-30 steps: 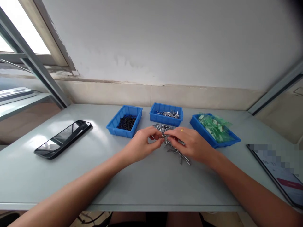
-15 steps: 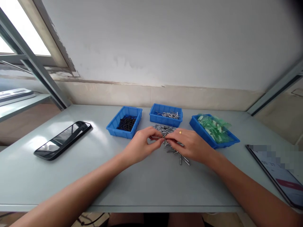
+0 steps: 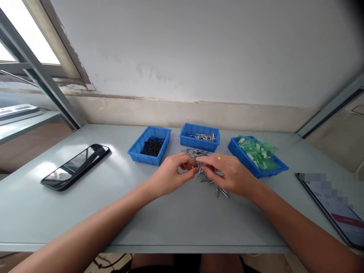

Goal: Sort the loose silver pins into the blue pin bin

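Note:
A loose pile of thin silver metal pins (image 3: 212, 182), which look like blind rivets, lies on the grey table beneath and between my hands. My left hand (image 3: 173, 170) reaches over the pile's left side, with fingers curled and thumb close to them. Anything in that grip is too small or hidden to make out. My right hand (image 3: 224, 168), with a ring on one finger, hovers over the right part of the pile. Its index finger and thumb are apart, and the index tip is close to my left fingers. Silver pins show in the gap between the two hands.
Behind the pile stands a blue bin (image 3: 199, 142) of silver pins. Further left, another blue bin (image 3: 142, 157) holds black screw-like pieces. At right, a blue bin (image 3: 241, 157) carries green plastic packets (image 3: 260, 153). A phone (image 3: 75, 167) lies left, a tablet-like device (image 3: 332, 208) right.
My right index finger and thumb have spread from a pinch against my left fingertips. The thin pin that showed across my left fingers is no longer plainly visible.

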Available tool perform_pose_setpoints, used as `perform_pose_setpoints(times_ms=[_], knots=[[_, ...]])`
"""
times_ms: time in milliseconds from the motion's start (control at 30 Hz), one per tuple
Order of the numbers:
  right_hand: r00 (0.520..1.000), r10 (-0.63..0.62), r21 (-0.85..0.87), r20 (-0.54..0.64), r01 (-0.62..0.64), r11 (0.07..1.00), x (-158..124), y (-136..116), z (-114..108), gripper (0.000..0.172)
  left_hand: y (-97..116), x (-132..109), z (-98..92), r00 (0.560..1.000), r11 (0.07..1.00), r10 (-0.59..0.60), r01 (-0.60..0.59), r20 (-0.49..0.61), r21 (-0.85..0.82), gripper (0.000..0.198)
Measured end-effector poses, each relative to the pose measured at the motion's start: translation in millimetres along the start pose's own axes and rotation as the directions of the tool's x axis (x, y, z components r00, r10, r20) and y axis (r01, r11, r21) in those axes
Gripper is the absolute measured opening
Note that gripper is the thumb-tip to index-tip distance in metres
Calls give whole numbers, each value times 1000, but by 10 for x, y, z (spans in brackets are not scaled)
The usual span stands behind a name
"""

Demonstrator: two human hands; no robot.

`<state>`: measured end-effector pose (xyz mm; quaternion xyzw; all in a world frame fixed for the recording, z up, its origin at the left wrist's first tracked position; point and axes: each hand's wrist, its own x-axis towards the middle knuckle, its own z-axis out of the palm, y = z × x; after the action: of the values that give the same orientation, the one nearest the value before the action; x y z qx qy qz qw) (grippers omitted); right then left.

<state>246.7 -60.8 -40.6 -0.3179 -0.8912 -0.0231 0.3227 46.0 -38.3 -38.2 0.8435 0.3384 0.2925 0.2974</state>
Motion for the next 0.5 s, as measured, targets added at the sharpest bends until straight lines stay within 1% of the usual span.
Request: perform_pose_setpoints(times_ms=[67, 133, 267, 367, 500], knots=[[999, -23, 4, 40, 23, 1000, 2, -10, 0, 28, 1, -1, 5, 1000, 1000, 1, -1, 31, 13, 9], [998, -32, -11, 52, 32, 999, 4, -10, 4, 28, 0, 0, 7, 1000, 1000, -4, 4, 31, 19, 9], [999, 31, -61, 20, -30, 998, 2, 16, 1, 23, -10, 7, 2, 999, 999, -17, 19, -41, 27, 8], [997, 74, -78, 30, -72, 994, -1, 31, -5, 21, -23, 11, 0, 995, 999, -25, 28, -101, 23, 9], [995, 86, -78, 48, -82, 994, -1, 26, 5, 20, -30, 6, -1, 987, 1000, -19, 22, -157, 20, 9]])
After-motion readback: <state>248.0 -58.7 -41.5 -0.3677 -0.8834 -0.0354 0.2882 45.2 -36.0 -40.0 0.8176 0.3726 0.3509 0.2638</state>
